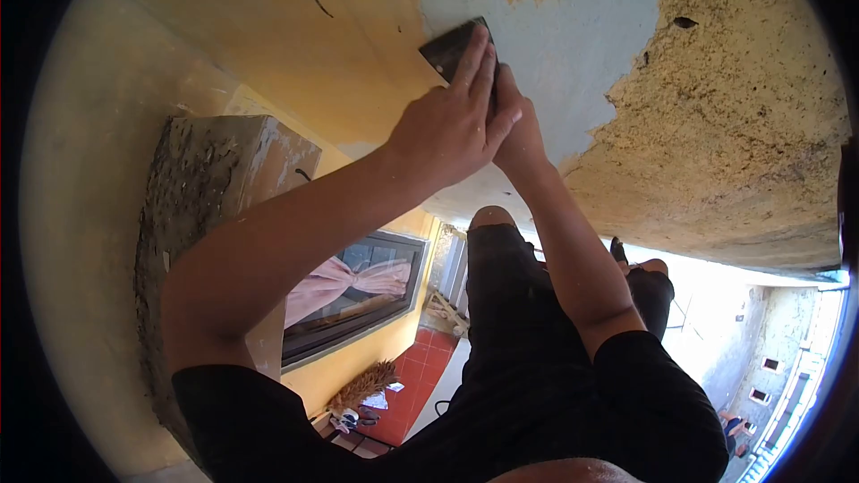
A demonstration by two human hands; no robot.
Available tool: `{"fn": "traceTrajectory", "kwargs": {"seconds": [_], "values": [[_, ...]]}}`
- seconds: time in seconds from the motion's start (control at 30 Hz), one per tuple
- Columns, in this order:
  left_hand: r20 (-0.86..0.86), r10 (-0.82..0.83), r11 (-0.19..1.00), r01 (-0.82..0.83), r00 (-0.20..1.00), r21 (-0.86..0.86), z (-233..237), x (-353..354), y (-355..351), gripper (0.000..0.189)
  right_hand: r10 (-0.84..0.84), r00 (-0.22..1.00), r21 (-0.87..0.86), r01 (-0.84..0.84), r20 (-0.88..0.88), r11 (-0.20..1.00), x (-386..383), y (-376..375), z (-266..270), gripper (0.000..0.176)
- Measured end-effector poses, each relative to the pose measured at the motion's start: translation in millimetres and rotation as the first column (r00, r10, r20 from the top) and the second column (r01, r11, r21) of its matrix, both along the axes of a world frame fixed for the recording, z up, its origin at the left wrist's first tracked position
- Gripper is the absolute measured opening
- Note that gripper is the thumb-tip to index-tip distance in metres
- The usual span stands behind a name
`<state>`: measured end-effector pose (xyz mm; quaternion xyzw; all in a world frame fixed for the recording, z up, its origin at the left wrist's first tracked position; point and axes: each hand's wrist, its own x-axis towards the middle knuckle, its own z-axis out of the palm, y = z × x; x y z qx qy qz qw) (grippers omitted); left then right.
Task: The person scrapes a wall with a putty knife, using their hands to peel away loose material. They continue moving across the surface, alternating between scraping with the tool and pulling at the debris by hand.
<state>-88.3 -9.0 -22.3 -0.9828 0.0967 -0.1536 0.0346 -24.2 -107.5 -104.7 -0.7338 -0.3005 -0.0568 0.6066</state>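
Observation:
A dark flat scraper (447, 49) lies tilted against the wall, at the border of yellow paint and a pale blue-grey patch (564, 45). On its blade, two fingers of my left hand (447, 125) are stretched close together; the thumb reaches to the right across my right hand (521, 130). My right hand is closed round the scraper's handle end, partly hidden behind the left one. Both hands touch each other. Rough, bare, pitted plaster (725, 116) borders the pale patch on the right.
A ledge (268, 156) with a worn, dark-stained side juts out at the left. Below it are a window (358, 291) with a pink curtain, red floor tiles (412, 385) and a brown brush-like bundle (362, 389). At the far lower right a person (735, 429) is partly visible.

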Motion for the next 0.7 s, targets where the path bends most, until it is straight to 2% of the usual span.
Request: {"fn": "traceTrajectory", "kwargs": {"seconds": [0.07, 0.1, 0.17, 0.4, 0.47, 0.6, 0.67, 0.7], "values": [[-0.190, 0.034, 0.999, -0.039, 0.981, -0.021, 1, -1, -2, 0.073, -0.028, 0.999, 0.001, 0.028, 0.026, 1.000, 0, 0, -1, 0.028], [-0.196, 0.036, 0.999, -0.041, 0.980, -0.022, -3, 0, 0, 0.073, -0.026, 0.999, 0.000, 0.026, 0.019, 1.000, 1, -1, 1, 0.028], [0.037, -0.041, 0.999, 0.041, 0.999, 0.001, -11, 2, 2, 0.073, 0.017, 1.000, 0.010, -0.017, -0.003, 1.000, 2, -3, 3, 0.028], [0.028, -0.010, 0.999, 0.009, 1.000, 0.039, -3, 2, 1, 0.074, 0.021, 1.000, 0.028, -0.021, -0.005, 0.999, 6, 0, 4, 0.027], [-0.021, 0.019, 0.999, -0.018, 1.000, 0.034, 3, 1, 0, 0.073, 0.022, 1.000, 0.037, -0.023, 0.008, 0.999, 7, 2, 5, 0.024], [0.052, -0.039, 0.999, 0.037, 0.998, 0.039, 0, 2, 1, 0.074, -0.031, 0.999, 0.026, 0.030, 0.037, 0.999, 5, -3, 3, 0.021], [-0.084, -0.006, 1.000, 0.005, 0.996, -0.011, -1, 1, -1, 0.074, -0.026, 0.984, -0.078, 0.012, -0.178, 0.997, 4, -8, 6, 0.031], [-0.091, -0.003, 1.000, 0.002, 0.996, -0.012, -3, 2, 1, 0.074, -0.023, 0.983, -0.080, 0.009, -0.185, 0.997, 4, -8, 6, 0.031]]}}
